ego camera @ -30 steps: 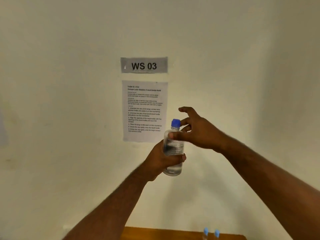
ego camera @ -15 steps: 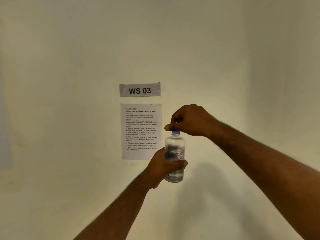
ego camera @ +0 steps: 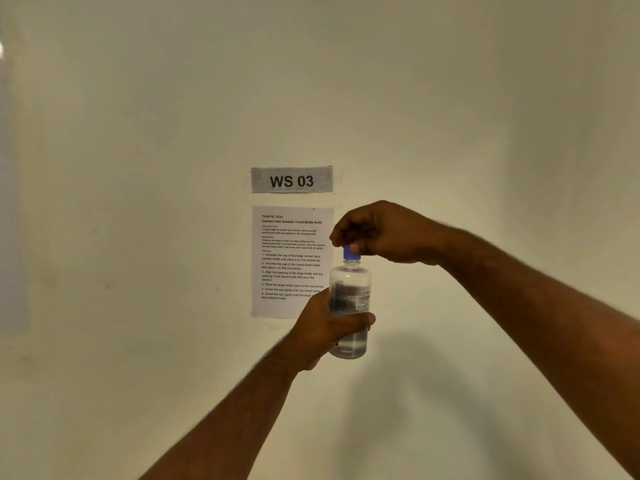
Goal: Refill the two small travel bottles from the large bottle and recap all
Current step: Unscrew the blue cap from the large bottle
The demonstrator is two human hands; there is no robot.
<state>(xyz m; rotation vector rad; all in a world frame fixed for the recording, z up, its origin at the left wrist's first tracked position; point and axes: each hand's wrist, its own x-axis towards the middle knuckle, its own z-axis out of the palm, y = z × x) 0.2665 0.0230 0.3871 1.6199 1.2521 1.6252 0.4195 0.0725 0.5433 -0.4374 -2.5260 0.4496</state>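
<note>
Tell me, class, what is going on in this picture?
A person holds a clear large bottle upright in front of a wall. The left hand grips its body, while the right hand comes from above and pinches the blue cap with its fingers. Some clear liquid sits in the bottom. A "WS 03" sign and an instruction sheet hang behind.

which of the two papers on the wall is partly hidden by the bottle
The lower instruction sheet; the large bottle overlaps its right edge, while the WS 03 sign above is clear.
</note>
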